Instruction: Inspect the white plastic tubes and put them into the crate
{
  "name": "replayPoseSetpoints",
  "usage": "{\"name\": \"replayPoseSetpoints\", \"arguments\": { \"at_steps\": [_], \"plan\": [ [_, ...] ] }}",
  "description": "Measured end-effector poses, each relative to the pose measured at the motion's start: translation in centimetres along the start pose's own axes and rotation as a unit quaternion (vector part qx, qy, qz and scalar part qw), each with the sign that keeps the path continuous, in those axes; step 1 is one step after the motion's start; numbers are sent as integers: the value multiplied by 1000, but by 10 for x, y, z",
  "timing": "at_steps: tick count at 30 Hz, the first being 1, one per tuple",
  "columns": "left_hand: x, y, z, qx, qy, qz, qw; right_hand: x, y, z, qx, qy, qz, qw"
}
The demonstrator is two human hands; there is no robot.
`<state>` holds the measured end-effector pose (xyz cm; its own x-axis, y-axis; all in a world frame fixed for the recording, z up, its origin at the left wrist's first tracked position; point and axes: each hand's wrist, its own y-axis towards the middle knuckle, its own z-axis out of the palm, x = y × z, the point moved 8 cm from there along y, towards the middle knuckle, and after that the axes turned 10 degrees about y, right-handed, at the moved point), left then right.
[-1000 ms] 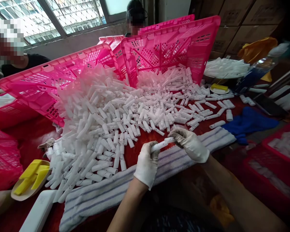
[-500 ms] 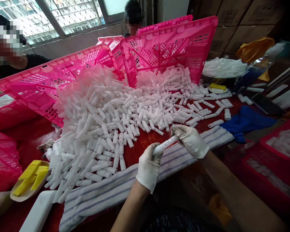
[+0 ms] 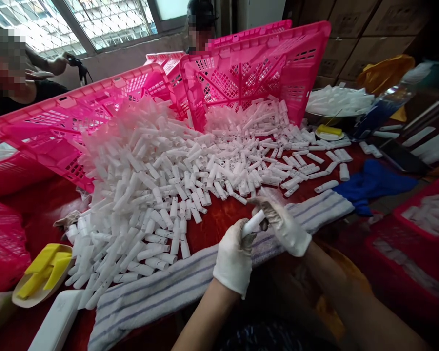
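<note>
A white plastic tube [image 3: 253, 223] is held over the striped towel in front of me. My left hand [image 3: 234, 256], in a white glove with greyed fingertips, grips its near end between thumb and fingers. At the far end, the curled fingers of my gloved right hand [image 3: 287, 228] close round the tube, partly hiding its tip. Just beyond both hands spreads a large heap of similar white tubes [image 3: 161, 165], some with fine dark marks. The striped towel [image 3: 157, 287] lies along the front edge, beneath my hands.
Pink plastic crates [image 3: 241, 73] stand tilted behind the heap. On the left are a dish of yellow pieces [image 3: 46, 268] and a long white box [image 3: 56, 321]. To the right lie a blue cloth [image 3: 376, 183] and a bowl [image 3: 310, 117] of white pieces. Two other people are across the table.
My hands have come closer together, and the tube is tilted more steeply, with less of it showing. At the far left, the other person's raised hand now holds something dark.
</note>
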<state>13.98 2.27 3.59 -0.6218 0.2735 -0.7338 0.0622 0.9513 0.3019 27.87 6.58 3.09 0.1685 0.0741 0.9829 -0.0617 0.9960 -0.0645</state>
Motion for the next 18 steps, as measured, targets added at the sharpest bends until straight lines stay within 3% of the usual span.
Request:
{"name": "replayPoseSetpoints", "arguments": {
  "at_steps": [4,9,12,16,18],
  "plan": [
    [1,1,-1,-28,39,23,999,-9,-8,-22,-94,67,-14,993],
    [1,0,0,-46,64,65,995,-8,-3,-15,-76,35,25,996],
    [4,0,-2,-43,36,40,998,-3,-3,-5,-56,22,38,997],
    [7,-1,10,41,-92,-91,991,11,-13,10,2,0,-35,999],
    [1,-2,18,103,-104,-88,985,9,-20,3,-2,-23,-39,999]
  ]
}}
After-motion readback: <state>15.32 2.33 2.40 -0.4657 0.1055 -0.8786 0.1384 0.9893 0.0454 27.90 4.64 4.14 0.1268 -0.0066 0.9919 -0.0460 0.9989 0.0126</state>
